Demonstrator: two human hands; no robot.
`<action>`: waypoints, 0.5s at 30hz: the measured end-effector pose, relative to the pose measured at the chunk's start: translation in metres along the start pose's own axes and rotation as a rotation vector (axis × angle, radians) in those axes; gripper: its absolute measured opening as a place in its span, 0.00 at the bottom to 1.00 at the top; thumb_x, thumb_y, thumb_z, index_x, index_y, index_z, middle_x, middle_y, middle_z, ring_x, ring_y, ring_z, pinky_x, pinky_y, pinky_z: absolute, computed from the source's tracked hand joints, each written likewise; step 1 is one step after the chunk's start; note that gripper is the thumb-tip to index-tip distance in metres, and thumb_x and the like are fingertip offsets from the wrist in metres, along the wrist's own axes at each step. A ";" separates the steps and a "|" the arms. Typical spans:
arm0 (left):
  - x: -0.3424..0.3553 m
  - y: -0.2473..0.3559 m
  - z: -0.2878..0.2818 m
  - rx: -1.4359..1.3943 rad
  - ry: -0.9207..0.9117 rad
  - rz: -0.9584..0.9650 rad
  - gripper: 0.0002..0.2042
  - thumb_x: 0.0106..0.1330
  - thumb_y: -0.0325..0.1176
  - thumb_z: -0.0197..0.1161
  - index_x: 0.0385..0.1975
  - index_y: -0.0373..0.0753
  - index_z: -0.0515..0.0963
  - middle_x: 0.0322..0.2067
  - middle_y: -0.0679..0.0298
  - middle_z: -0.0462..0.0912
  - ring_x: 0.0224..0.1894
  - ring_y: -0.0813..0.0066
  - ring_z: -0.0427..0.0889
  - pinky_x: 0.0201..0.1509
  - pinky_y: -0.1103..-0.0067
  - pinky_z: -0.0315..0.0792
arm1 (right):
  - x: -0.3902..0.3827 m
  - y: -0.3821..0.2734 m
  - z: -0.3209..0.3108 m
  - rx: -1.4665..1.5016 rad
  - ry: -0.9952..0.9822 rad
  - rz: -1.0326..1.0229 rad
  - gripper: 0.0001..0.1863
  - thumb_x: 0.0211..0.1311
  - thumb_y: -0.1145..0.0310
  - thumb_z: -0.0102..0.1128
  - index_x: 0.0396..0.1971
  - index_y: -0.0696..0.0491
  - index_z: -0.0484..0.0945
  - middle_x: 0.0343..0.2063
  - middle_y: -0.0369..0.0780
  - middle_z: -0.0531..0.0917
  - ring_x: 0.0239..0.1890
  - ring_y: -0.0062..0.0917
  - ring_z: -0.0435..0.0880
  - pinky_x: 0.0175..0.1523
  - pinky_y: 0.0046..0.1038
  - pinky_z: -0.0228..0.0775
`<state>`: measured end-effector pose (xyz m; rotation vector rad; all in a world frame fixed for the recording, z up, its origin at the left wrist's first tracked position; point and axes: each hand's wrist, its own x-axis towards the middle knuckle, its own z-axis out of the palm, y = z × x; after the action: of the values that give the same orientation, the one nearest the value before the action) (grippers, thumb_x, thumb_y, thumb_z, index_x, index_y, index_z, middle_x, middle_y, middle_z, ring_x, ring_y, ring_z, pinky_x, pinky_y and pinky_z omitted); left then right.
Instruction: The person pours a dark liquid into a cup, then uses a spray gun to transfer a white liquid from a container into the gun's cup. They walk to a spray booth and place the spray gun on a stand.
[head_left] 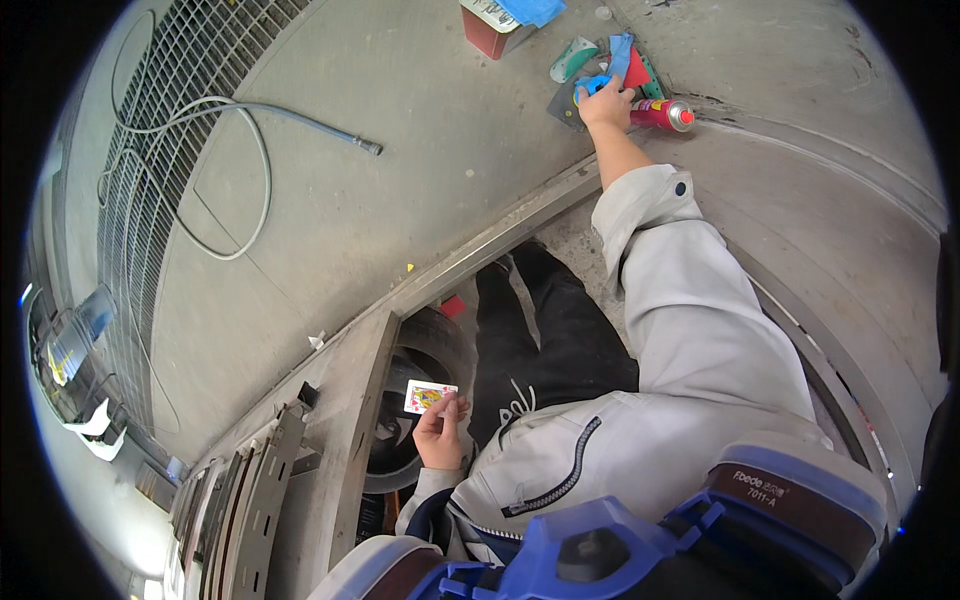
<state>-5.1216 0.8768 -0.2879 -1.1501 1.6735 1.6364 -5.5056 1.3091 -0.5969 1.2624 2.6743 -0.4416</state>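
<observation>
Down by my left side, my left hand [440,437] is closed on a playing card [428,396], a face card gripped at its edge between thumb and fingers. My right arm stretches far forward to a small pile of items. There my right hand [606,104] is curled over a bright blue thing [591,84] whose kind I cannot make out. Just right of that hand lies a red spray can [664,115] on its side. Around the fingers are a green curved block [573,60], a dark flat sheet [566,106], a blue strip [620,55] and a red piece [637,68].
A metal frame beam [500,235] runs between me and the grey floor. Beyond it a grey hose [265,180] loops over a floor grating [190,100]. A red tin [487,38] stands at the top. A tyre [440,340] and stacked metal panels [240,500] are at left.
</observation>
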 end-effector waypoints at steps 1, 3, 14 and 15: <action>0.001 0.002 0.000 -0.011 -0.001 0.000 0.12 0.81 0.28 0.62 0.58 0.30 0.83 0.46 0.54 0.90 0.48 0.67 0.90 0.58 0.71 0.84 | 0.001 0.002 -0.001 -0.045 0.017 -0.053 0.38 0.61 0.49 0.77 0.66 0.49 0.71 0.61 0.54 0.74 0.59 0.55 0.83 0.60 0.48 0.81; 0.004 0.006 0.002 -0.013 -0.006 0.010 0.12 0.81 0.28 0.63 0.57 0.30 0.83 0.47 0.53 0.90 0.48 0.67 0.90 0.58 0.72 0.84 | 0.002 0.006 -0.002 -0.050 -0.042 -0.083 0.39 0.59 0.48 0.77 0.67 0.47 0.72 0.61 0.54 0.75 0.58 0.55 0.83 0.60 0.48 0.80; 0.009 -0.001 0.006 -0.110 0.004 0.054 0.11 0.79 0.27 0.64 0.55 0.30 0.84 0.45 0.54 0.91 0.47 0.68 0.90 0.56 0.73 0.84 | 0.000 -0.027 0.013 -0.143 -0.145 -0.178 0.46 0.54 0.44 0.80 0.71 0.41 0.69 0.63 0.50 0.76 0.61 0.50 0.82 0.60 0.52 0.80; 0.008 -0.001 0.006 -0.092 0.015 0.045 0.11 0.80 0.27 0.64 0.55 0.30 0.84 0.45 0.54 0.91 0.47 0.68 0.90 0.56 0.74 0.84 | -0.003 -0.030 0.008 -0.139 -0.166 -0.122 0.49 0.53 0.44 0.80 0.73 0.40 0.67 0.64 0.50 0.74 0.62 0.50 0.81 0.60 0.53 0.80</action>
<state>-5.1264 0.8810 -0.2961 -1.1794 1.6600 1.7522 -5.5269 1.2858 -0.5974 0.9836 2.6000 -0.3516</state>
